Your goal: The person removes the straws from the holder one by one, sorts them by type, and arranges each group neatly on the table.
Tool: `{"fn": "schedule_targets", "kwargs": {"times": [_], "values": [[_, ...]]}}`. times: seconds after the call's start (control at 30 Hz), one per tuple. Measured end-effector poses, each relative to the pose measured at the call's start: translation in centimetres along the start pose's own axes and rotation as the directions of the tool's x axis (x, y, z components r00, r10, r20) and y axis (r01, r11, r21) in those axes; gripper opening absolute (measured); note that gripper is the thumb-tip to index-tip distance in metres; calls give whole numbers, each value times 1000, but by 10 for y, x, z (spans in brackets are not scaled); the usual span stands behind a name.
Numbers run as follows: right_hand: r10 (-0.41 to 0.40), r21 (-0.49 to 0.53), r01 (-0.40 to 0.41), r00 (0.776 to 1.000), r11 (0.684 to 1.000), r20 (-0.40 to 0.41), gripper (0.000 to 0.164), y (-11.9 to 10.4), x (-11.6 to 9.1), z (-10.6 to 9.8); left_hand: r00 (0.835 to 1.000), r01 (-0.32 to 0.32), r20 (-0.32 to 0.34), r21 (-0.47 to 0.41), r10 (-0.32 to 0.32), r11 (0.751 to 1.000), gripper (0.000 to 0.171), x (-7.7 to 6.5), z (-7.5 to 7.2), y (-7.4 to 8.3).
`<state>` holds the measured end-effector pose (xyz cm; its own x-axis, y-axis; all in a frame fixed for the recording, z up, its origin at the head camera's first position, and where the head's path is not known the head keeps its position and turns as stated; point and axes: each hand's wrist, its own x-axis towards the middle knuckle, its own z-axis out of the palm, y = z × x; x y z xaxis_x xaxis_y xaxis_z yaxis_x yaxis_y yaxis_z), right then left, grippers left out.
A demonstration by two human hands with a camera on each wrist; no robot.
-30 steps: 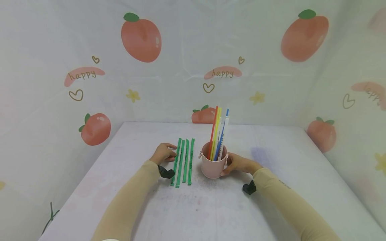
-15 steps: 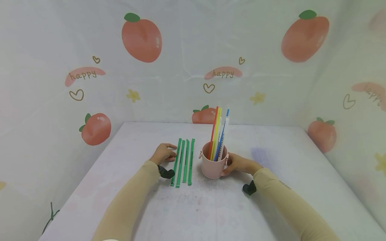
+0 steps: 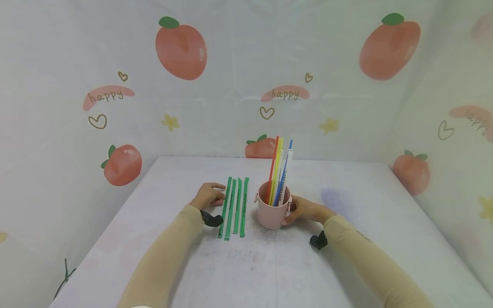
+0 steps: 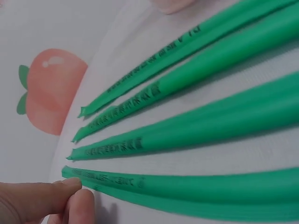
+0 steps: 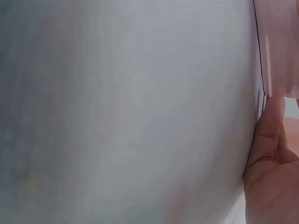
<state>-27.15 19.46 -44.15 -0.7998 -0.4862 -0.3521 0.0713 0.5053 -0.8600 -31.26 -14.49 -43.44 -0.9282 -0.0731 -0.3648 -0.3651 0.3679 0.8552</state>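
Several green wrapped straws with dark printing lie side by side, lengthwise, on the table. My left hand is at the leftmost one, fingers loosely bent, fingertips right at its edge; the left wrist view shows a fingertip against that straw. To their right a small pink bucket stands upright, holding red, yellow, blue and white straws. My right hand grips the bucket's right side, thumb low at the front; its other fingers are mostly hidden behind. The right wrist view catches the bucket's wall above the thumb.
The white table runs back to a white curtain printed with peaches, which also hangs at both sides. Each wrist carries a black camera mount, such as the left mount. A dark green cord shows at lower left.
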Motion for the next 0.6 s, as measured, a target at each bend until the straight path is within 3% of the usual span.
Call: {"fn": "schedule_targets", "kwargs": {"times": [0.23, 0.6], "values": [[8, -21, -9, 1000, 1000, -6, 88, -1, -1, 0, 999, -52, -1, -122, 52, 991, 36, -3, -2, 13], [15, -7, -15, 1000, 1000, -9, 92, -2, 0, 1, 983, -159, 68, -170, 173, 972, 40, -27, 5, 52]]}}
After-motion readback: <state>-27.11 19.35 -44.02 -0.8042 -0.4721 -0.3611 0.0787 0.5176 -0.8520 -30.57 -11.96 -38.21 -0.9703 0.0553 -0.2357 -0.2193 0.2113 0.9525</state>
